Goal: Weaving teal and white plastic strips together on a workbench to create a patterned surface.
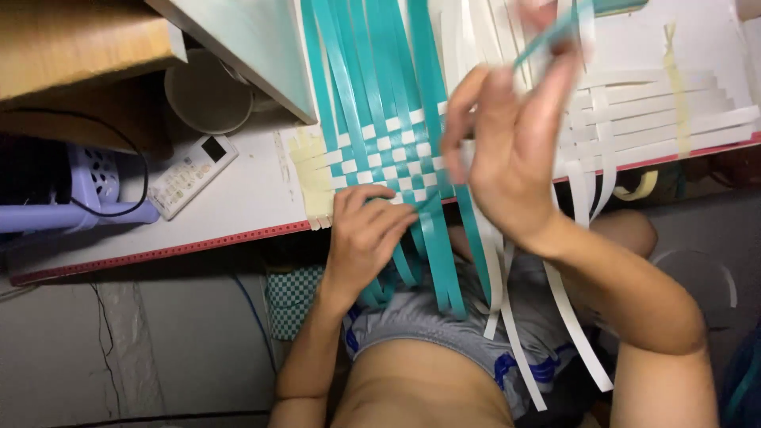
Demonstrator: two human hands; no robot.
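Weaving teal and white strips at the worktop [238, 214] edge.
Left hand [366, 230] presses the woven strips [388, 154] flat, steadying them; right hand [507, 150], blurred, apparently pinches a raised teal strip [547, 36].

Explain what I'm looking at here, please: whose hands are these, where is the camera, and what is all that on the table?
There is no machine: a person works with two bare hands, and the single camera sits on their head, looking down. The left hand presses flat on a checkered mat woven from teal strips and white strips, at the edge of the white table. The right hand is raised and blurred, pinching one teal strip. Loose strip ends hang down over the person's lap. Pale tape fixes the strips to the table. Further left lie a white remote control and a white cup.
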